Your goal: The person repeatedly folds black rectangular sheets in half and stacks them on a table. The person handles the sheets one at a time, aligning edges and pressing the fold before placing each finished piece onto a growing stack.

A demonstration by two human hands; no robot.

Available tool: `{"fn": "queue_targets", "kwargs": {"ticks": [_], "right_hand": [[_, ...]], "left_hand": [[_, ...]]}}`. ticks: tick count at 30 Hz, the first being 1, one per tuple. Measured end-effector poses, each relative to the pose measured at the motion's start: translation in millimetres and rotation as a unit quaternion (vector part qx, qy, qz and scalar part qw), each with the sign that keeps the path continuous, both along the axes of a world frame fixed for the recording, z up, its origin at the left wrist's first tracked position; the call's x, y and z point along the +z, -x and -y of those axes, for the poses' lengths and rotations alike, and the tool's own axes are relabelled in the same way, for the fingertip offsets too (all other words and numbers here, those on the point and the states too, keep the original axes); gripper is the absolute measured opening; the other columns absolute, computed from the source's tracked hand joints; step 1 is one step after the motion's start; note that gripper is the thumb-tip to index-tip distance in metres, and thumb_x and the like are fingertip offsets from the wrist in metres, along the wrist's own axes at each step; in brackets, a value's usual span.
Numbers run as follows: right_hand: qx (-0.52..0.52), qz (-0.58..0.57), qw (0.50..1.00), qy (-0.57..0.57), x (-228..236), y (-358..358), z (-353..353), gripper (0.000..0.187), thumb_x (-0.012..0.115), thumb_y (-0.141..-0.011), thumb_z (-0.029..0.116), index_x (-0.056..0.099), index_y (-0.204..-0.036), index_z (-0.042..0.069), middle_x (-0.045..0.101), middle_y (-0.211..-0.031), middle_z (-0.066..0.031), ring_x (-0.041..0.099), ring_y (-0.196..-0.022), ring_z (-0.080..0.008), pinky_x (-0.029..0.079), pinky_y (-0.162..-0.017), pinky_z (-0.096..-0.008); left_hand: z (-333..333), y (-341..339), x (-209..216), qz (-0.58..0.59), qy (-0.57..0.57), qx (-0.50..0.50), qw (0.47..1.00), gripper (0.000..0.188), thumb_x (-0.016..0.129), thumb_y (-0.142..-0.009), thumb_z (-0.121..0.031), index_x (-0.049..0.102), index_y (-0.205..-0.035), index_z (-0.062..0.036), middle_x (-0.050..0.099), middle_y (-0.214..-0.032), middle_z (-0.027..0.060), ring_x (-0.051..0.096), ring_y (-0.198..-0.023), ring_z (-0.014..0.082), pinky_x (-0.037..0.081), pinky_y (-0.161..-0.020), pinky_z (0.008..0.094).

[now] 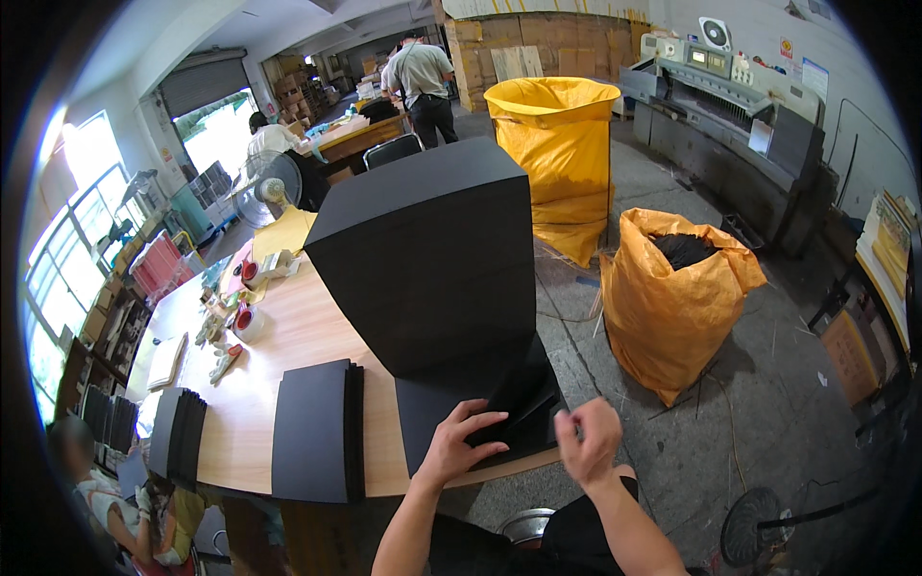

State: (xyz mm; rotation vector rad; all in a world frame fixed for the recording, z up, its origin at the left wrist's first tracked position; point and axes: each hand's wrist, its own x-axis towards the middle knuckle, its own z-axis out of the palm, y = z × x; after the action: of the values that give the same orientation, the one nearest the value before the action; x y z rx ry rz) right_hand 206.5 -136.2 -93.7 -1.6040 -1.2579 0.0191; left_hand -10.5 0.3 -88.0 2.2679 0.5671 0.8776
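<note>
On the near right corner of the table, black card pieces (530,408) lie partly folded or raised on a flat black sheet. My left hand (459,444) rests over them, its thumb and fingers spread apart against the black surface. Just past the table's right edge, my right hand (593,440) is closed, fingers curled in; whatever it may pinch is hidden. Right behind the hands rises a tall stack of black card (432,278). To its left lies a lower stack of black boards (312,432).
Another black stack (180,437) stands farther left, near a seated person (120,509). Tape rolls (249,324) lie on the wooden table (298,326). An orange sack (672,307) and a yellow bag (557,154) stand on the floor at right. A fan (269,189) stands behind the table.
</note>
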Motion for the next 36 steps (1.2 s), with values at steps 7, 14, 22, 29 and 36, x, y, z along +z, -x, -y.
{"fn": "queue_targets", "kwargs": {"ticks": [7,14,22,29,36], "right_hand": [[0.201,0.184,0.948,0.162,-39.2,9.2,12.8,0.045,0.077,-0.093,0.038,0.075,-0.133,0.017,0.07,-0.133,-0.0186,0.054,-0.142,-0.0443,0.015,-0.131,-0.0687],[0.203,0.173,0.949,0.168,-36.2,11.8,11.2,0.044,0.079,-0.094,0.04,0.076,-0.132,0.017,0.073,-0.128,-0.0169,0.06,-0.133,-0.0414,0.028,-0.122,-0.0624],[0.153,0.2,0.964,0.084,-81.0,7.1,11.2,0.045,0.085,-0.085,0.03,0.078,-0.127,0.017,0.075,-0.126,-0.0128,0.067,-0.123,-0.0353,0.041,-0.112,-0.0558],[0.153,0.205,0.961,0.106,-86.1,8.6,7.1,0.041,0.085,-0.08,0.022,0.079,-0.12,0.014,0.074,-0.129,-0.0087,0.064,-0.128,-0.0363,0.042,-0.112,-0.0597],[0.142,0.272,0.947,0.089,-62.9,12.5,8.7,0.063,0.089,-0.077,0.031,0.074,-0.138,0.022,0.067,-0.147,-0.0081,0.054,-0.145,-0.0317,0.028,-0.126,-0.059]], "left_hand": [[24.0,-2.9,-4.5,-0.167,-0.275,-0.06,0.945,0.068,0.087,-0.089,-0.036,0.063,-0.153,-0.0394,0.061,-0.154,0.0114,0.065,-0.132,0.0328,0.053,-0.115,0.0493],[48.6,82.9,-23.5,-0.137,-0.225,0.325,0.908,0.065,0.073,-0.072,0.009,0.077,-0.131,-0.0173,0.065,-0.137,0.0146,0.063,-0.132,0.0379,0.041,-0.125,0.0625],[126.8,84.2,-33.2,0.001,-0.168,0.294,0.941,0.027,0.081,-0.075,-0.001,0.072,-0.099,-0.0083,0.068,-0.113,0.0144,0.072,-0.109,0.0364,0.061,-0.094,0.0498],[119.6,88.5,-96.9,0.466,0.691,-0.003,0.553,0.022,0.065,-0.111,-0.012,0.063,-0.13,-0.0006,0.074,-0.12,0.0104,0.076,-0.096,0.019,0.065,-0.084,0.0442],[131.5,150.4,-13.7,0.274,0.518,0.285,0.758,0.039,0.064,-0.103,0.0,0.06,-0.142,0.0055,0.072,-0.136,0.0159,0.072,-0.118,0.0265,0.057,-0.109,0.0398]]}}
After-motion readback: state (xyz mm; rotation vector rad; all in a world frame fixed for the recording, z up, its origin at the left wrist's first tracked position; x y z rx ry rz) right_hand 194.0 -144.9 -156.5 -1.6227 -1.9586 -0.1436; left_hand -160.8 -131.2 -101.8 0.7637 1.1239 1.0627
